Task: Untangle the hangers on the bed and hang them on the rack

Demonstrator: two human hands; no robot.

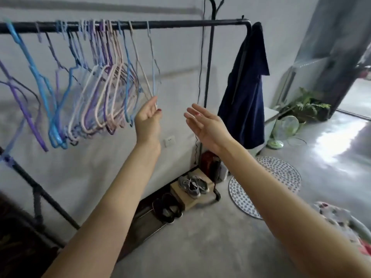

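Observation:
A black clothes rack (180, 24) runs across the top of the view. Several thin hangers (104, 87) in blue, purple, pink and white hang bunched on its bar. The rightmost one, a pale blue hanger (153, 63), hangs a little apart. My left hand (147, 119) is raised under it, fingertips pinching its lower end. My right hand (204, 125) floats to the right, fingers straight and spread, holding nothing. The bed is mostly out of view; only a patterned edge (341, 221) shows at the lower right.
A dark blue garment (247, 87) hangs on the rack's right post. Below stand grey sneakers (192, 185) on a cardboard box, black shoes (167, 209), a dotted round mat (281, 177), a small green fan (283, 129) and a potted plant (307, 105).

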